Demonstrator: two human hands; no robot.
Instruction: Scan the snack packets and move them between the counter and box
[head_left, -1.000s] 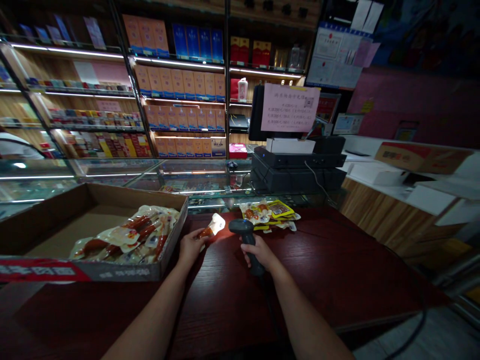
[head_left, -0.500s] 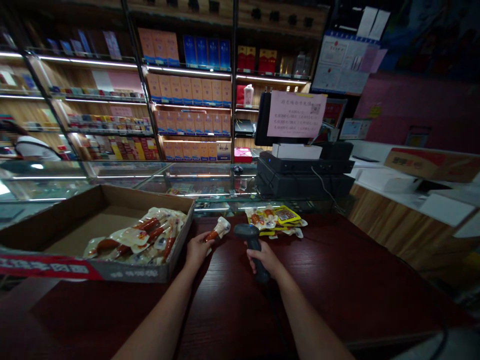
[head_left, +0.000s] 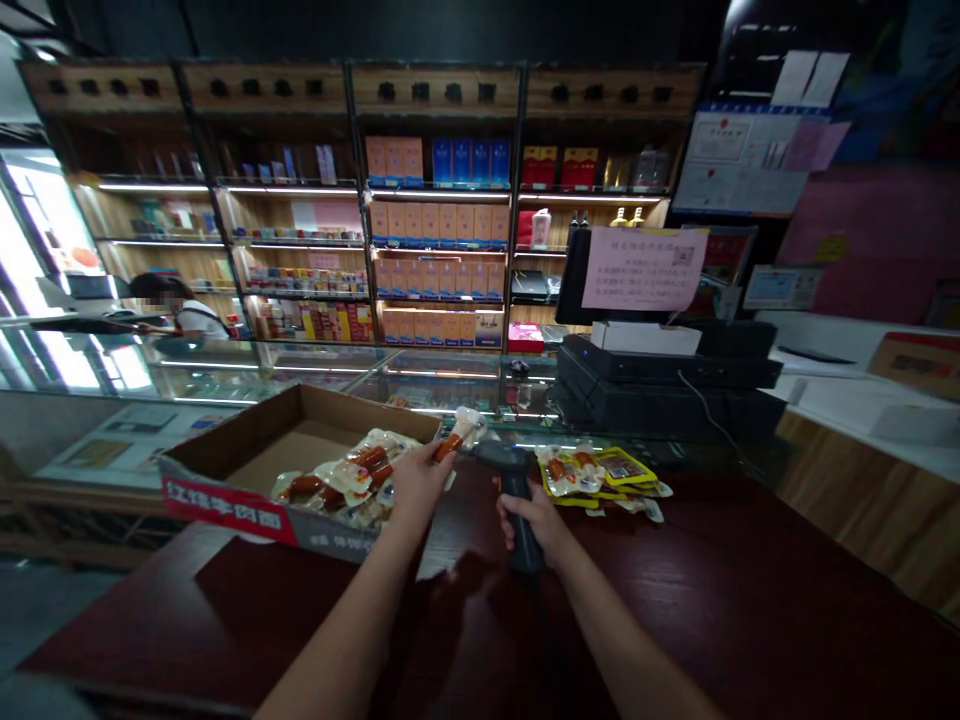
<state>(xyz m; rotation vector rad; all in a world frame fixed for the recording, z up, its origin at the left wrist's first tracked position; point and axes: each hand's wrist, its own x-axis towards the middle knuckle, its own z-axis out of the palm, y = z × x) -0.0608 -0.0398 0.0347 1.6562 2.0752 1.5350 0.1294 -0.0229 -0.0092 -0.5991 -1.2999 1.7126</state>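
My left hand [head_left: 417, 482] is closed on a small sealed sausage packet [head_left: 459, 437], holding it up just left of the scanner's head. My right hand [head_left: 536, 522] grips the handle of a black barcode scanner [head_left: 510, 468] that points toward the packet. Both hands hover over a dark red wooden counter [head_left: 720, 600]. To the left lies an open cardboard box [head_left: 225, 470] with several more sausage packets [head_left: 352, 480] inside. A small pile of packets [head_left: 592, 470], some yellow, rests on the counter to the right of the scanner.
Behind the counter stands a black till with a monitor [head_left: 660, 370] bearing a pink paper notice [head_left: 643, 268]. Glass display cases [head_left: 225, 370] run along the back left, with lit shelves of boxed goods [head_left: 442, 260] behind. A person [head_left: 180, 305] sits at the far left.
The view has swung left and tilted up. My left hand has raised the packet higher. The scanner's bright glow on the packet, seen a second ago, is gone.
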